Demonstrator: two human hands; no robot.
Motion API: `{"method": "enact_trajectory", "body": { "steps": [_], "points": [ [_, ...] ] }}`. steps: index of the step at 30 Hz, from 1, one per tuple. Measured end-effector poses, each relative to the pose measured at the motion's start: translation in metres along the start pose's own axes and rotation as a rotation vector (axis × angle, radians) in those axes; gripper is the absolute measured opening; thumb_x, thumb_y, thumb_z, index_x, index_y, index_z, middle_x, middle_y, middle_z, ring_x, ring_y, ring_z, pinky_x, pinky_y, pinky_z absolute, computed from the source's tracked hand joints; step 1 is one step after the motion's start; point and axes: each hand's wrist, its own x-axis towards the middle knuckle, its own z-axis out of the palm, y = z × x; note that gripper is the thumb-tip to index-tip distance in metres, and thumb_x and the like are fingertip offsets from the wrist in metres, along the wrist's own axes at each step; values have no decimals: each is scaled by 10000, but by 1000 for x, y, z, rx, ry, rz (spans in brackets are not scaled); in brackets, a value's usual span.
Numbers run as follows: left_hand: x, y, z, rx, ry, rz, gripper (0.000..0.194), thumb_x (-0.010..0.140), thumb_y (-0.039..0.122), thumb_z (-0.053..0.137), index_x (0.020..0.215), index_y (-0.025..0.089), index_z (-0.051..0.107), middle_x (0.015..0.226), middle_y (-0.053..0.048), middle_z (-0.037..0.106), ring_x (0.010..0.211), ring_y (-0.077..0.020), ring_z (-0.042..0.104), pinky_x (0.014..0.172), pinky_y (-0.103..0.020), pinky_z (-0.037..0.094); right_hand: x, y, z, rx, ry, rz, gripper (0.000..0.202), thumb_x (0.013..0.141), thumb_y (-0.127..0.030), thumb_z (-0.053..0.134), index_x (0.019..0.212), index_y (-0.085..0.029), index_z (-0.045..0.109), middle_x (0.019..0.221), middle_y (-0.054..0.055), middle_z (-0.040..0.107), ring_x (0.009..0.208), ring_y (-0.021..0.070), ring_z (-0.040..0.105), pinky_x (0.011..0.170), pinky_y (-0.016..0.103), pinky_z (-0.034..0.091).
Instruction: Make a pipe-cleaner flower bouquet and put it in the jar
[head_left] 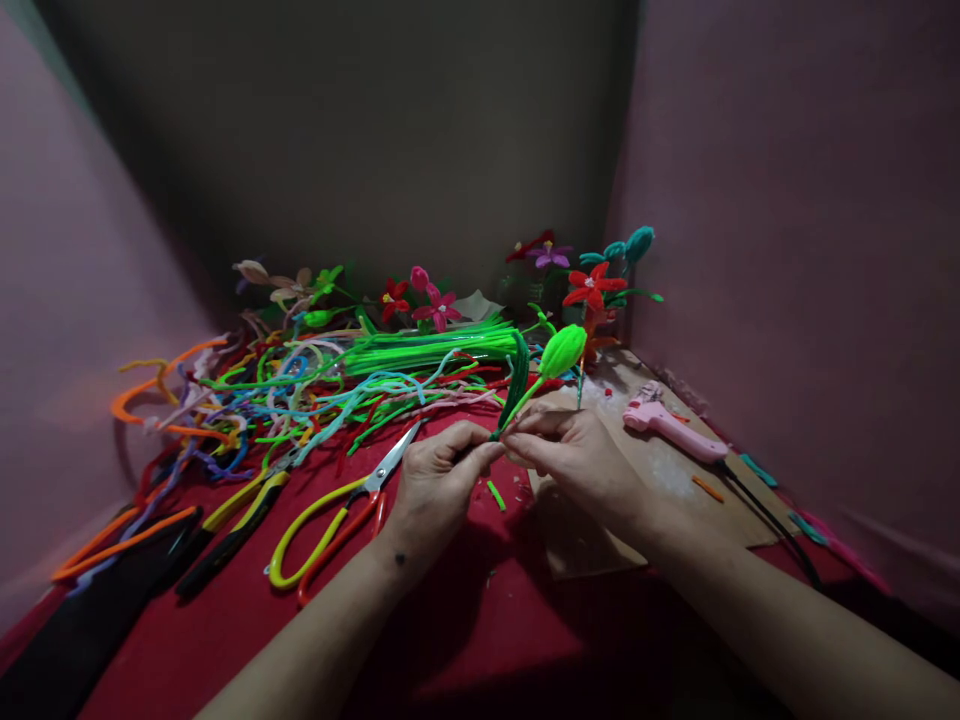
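Note:
Both hands meet above the middle of the red table. My left hand [448, 478] pinches the lower end of a dark green pipe-cleaner leaf [516, 378], which curves upward. My right hand [574, 450] has its fingers closed around the stem of a bright green pipe-cleaner bud [562, 350]. The bud tilts up to the right, beside the leaf. Where leaf and stem come together, the fingertips hide the joint. Just below the hands lies a short green pipe-cleaner scrap [496, 496].
Yellow-and-red scissors [322, 530] and yellow-black pliers [236, 525] lie left. A pink glue gun [675, 425] rests on cardboard [600, 535] at right. Behind are tangled pipe cleaners [300, 380], a green bundle [435, 347] and finished flowers [592, 287]. Walls stand on both sides.

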Motion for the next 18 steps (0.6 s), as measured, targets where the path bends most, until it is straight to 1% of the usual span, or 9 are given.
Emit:
{"method": "enact_trajectory", "body": {
  "steps": [5,8,11,14,16,18],
  "points": [
    [1,9,-2,-130,-57,-64,180,734,240,587,580,151,563,539,43,497,533,-74,412,533,-197,332,1,3,1,126,46,-48,84,677,-166,642,613,-182,693,639,4,586,686,133,508,675,295,388],
    [1,12,-2,-231,-86,-128,185,729,221,589,565,147,547,521,49,478,498,-61,368,500,-195,302,0,5,2,215,89,-10,67,659,-162,659,612,-191,698,617,-10,537,668,122,474,681,296,381],
    [0,8,-3,-314,-115,-164,173,733,219,593,583,144,552,527,45,485,503,-61,377,505,-198,298,1,9,4,291,114,20,62,647,-177,679,591,-199,696,617,-16,544,686,121,478,718,303,383],
    [1,2,-4,-410,-180,-164,175,735,216,603,584,141,555,529,40,494,521,-65,399,532,-201,306,1,13,6,434,59,64,24,634,-184,697,639,-204,710,675,-9,605,704,125,511,707,297,409],
    [2,-3,-5,-497,-255,-180,195,738,231,609,577,138,550,521,36,495,520,-65,403,537,-203,303,0,15,7,513,16,101,80,631,-182,703,704,-207,722,731,-5,635,713,128,535,695,290,431],
    [5,-6,-7,-569,-347,-215,205,739,256,611,585,132,556,518,31,499,504,-62,397,525,-203,290,0,15,6,546,-38,152,115,642,-196,701,753,-201,727,729,3,653,698,134,558,684,295,449]
  ]
}}
